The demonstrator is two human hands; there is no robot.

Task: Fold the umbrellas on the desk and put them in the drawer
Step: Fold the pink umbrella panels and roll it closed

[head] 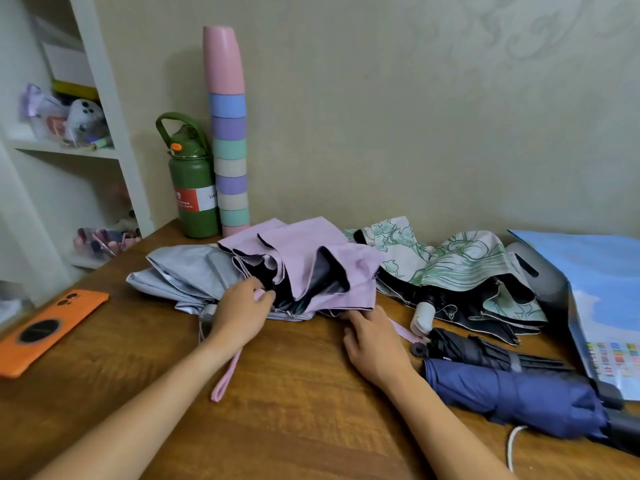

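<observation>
A loose pink umbrella (311,258) with a black lining lies on the wooden desk (284,393), over a grey one (183,271). My left hand (239,310) grips the pink umbrella's handle, and its pink wrist strap (227,375) trails toward me. My right hand (372,341) rests with straight fingers on the pink canopy's near edge. A white umbrella with green flowers (460,268) lies unfolded to the right. A rolled black umbrella (474,351) and a rolled navy one (512,396) lie at the near right. No drawer is visible.
An orange phone (48,330) lies at the desk's left edge. A green bottle (192,188) and a tall stack of pastel cups (228,133) stand at the back by the wall. A blue printed bag (602,306) lies at the right. White shelves (104,98) stand left.
</observation>
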